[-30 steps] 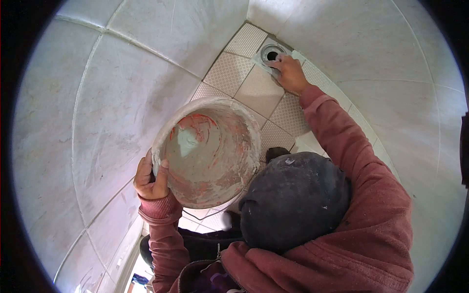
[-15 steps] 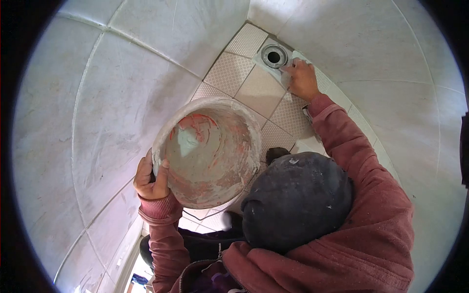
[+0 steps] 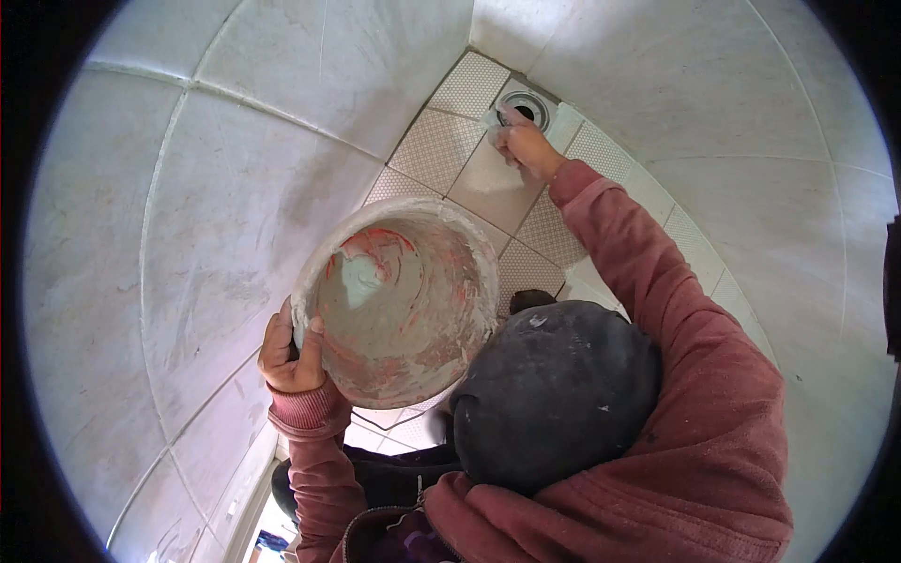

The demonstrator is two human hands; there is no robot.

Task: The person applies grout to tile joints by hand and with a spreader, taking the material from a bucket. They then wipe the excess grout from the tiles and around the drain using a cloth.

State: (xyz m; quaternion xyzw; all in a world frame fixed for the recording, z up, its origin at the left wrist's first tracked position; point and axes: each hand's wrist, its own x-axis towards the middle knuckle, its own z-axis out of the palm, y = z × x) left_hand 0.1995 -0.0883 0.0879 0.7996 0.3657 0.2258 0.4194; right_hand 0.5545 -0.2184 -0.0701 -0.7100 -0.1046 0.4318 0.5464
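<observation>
My left hand (image 3: 293, 352) grips the rim of a large bucket (image 3: 450, 324), thumb inside and fingers outside. The bucket is tipped so its mouth faces up toward me; grey paste coats the walls and a pale lump of paste (image 3: 361, 280) lies inside beside reddish streaks. At the far end of the floor, my right hand (image 3: 526, 145) is down at the left edge of a square floor drain (image 3: 540, 101) with a round dark hole. Its fingers are bent together around something pale that I cannot make out. Wet-looking pale smears mark the floor tile (image 3: 493, 183) just below that hand.
Large grey wall tiles (image 3: 244, 197) rise close on the left, and another tiled wall (image 3: 713, 94) stands on the right. Patterned floor tiles (image 3: 436, 145) lie between them. My dark-covered knee (image 3: 558, 394) is bent beside the bucket, whose wire handle (image 3: 385, 422) hangs underneath.
My right hand has moved left, from the drain's right side across to its left edge. The bucket, still in my left hand, has barely shifted. More of the smeared tile is dulled by pale film.
</observation>
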